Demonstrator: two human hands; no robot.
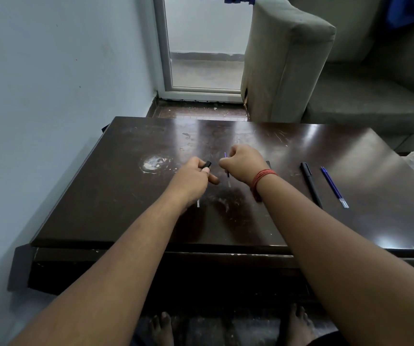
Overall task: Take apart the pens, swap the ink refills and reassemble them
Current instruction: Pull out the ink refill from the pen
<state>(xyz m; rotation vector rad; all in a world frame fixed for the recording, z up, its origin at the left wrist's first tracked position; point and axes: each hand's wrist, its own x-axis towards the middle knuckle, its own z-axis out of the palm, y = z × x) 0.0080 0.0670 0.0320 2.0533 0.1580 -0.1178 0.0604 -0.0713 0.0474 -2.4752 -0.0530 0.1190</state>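
My left hand (196,174) is closed around a black pen barrel (207,164), whose open end pokes out past my fingers; a pale tip shows below my wrist. My right hand (243,162) pinches a thin blue ink refill (227,172) held roughly upright just right of the barrel, not touching it. A red thread band circles my right wrist. On the dark wooden table (126,196) to the right lie a whole black pen (310,183) and, beside it, a loose blue refill (334,187).
A small dark pen part (268,164) peeks out behind my right wrist. A worn pale spot (154,164) marks the tabletop at left. A grey sofa (325,71) stands beyond the table at right, a glass door (201,46) behind, a wall at left.
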